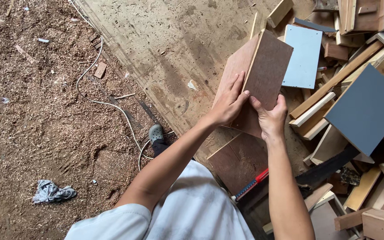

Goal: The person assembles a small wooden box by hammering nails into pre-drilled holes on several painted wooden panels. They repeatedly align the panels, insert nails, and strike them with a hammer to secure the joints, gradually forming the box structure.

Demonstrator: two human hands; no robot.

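Two brown plywood boards are held together in an L shape above a large worn wooden sheet (170, 40). My left hand (230, 100) presses flat on the reddish left board (238, 66). The darker right board (270, 66) is gripped at its lower edge by my right hand (271, 116). The two boards meet along a pale edge. Both forearms reach up from the bottom of the view.
A pile of wood offcuts and grey-blue panels (365, 106) lies at the right. A handsaw (321, 171) and a red-handled tool (256, 180) lie beside a brown board (238, 162). Sawdust, a white cord (107, 103) and a crumpled rag (50, 192) cover the left.
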